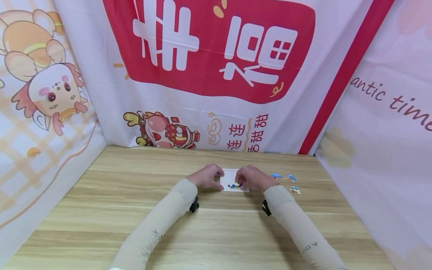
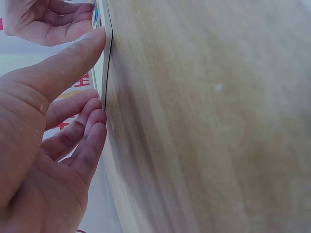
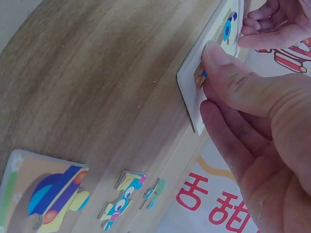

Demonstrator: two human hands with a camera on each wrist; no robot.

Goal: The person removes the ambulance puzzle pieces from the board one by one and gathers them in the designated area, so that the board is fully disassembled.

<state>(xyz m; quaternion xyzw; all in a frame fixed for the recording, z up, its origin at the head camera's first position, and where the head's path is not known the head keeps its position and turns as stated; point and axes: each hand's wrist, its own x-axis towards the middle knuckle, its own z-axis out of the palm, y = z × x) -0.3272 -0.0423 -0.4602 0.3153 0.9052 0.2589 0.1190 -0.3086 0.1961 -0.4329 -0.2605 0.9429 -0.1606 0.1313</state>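
A white puzzle board (image 1: 225, 176) lies flat on the table, with a partly visible colourful puzzle section (image 3: 227, 30) on it. My left hand (image 1: 208, 177) rests at the board's left side, thumb and fingertips spread apart along its edge. Over the board's right part is my right hand (image 1: 252, 177). Its thumb and forefinger pinch a puzzle piece (image 3: 198, 76) with brown and blue print, low against the board. Most of that piece is hidden by the thumb and fingers.
Loose puzzle pieces lie right of the board: one with a blue and purple shape (image 3: 56, 194), one with cartoon eyes (image 3: 122, 198) and a small green-blue one (image 3: 154, 193). A printed cloth (image 1: 209, 123) hangs along the wooden table's (image 1: 229, 236) far edge.
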